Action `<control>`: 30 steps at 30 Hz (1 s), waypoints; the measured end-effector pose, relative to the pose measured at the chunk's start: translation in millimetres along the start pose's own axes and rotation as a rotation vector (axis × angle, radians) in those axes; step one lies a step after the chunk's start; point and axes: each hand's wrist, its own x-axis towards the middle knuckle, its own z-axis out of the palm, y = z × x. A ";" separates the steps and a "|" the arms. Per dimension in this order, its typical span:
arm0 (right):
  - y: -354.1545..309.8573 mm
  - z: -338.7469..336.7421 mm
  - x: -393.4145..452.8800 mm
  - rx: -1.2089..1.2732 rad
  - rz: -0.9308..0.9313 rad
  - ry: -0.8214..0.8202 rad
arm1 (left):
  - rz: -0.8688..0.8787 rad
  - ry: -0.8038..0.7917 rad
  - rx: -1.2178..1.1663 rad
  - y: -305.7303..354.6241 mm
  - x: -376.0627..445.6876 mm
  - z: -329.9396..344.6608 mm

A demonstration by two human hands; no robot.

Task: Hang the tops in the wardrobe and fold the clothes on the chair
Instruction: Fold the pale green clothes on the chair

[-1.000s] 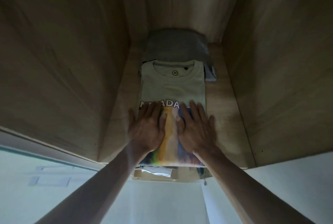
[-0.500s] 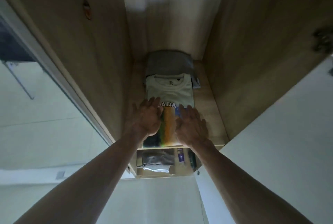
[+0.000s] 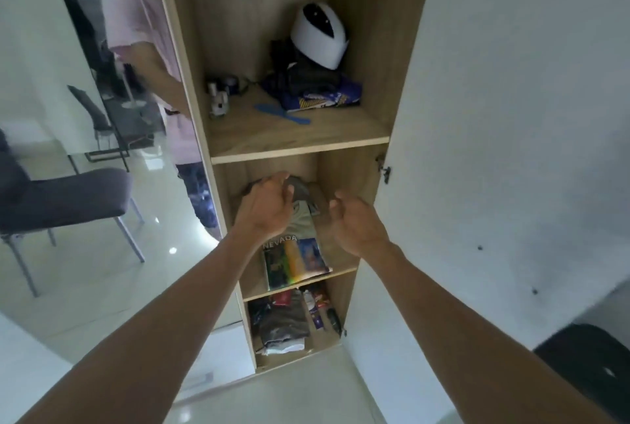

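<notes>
A folded pale green T-shirt (image 3: 300, 246) with "NEVADA" and a colourful print lies on the middle shelf (image 3: 341, 265) of a wooden wardrobe. Behind it lies a folded grey garment (image 3: 300, 186). My left hand (image 3: 264, 205) hovers above the shirt's far end, fingers loosely curled and holding nothing. My right hand (image 3: 354, 224) hangs in the air to the right of the shirt, fingers relaxed, empty. Both hands are clear of the cloth.
The upper shelf (image 3: 296, 147) carries a white helmet (image 3: 318, 36), dark clothes, a purple packet and a blue comb. The lower shelf (image 3: 293, 324) holds folded clothes and small items. A mirror door (image 3: 85, 116) on the left reflects a grey chair. The white open door (image 3: 511, 150) stands right.
Both hands have lifted off the NEVADA shirt, which they were pressing flat. My head has pulled back and up, so the whole wardrobe column shows.
</notes>
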 end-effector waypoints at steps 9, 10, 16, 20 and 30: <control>-27.3 -182.0 -78.9 -0.154 -0.042 0.183 | 0.229 0.025 -0.198 151.1 -14.2 -56.2; -27.2 -201.9 -86.7 -0.192 -0.035 0.201 | 0.256 0.007 -0.221 166.7 -18.7 -55.4; -21.6 -297.1 -141.3 -0.392 -0.058 0.423 | 0.404 -0.034 -0.299 254.0 -36.9 -32.8; -7.3 -340.1 -170.8 -0.491 -0.226 0.716 | 0.484 -0.042 -0.274 317.1 -49.5 -18.7; -0.9 -426.0 -150.7 0.278 -0.107 0.817 | 0.540 -0.044 -0.348 426.7 -47.0 -17.8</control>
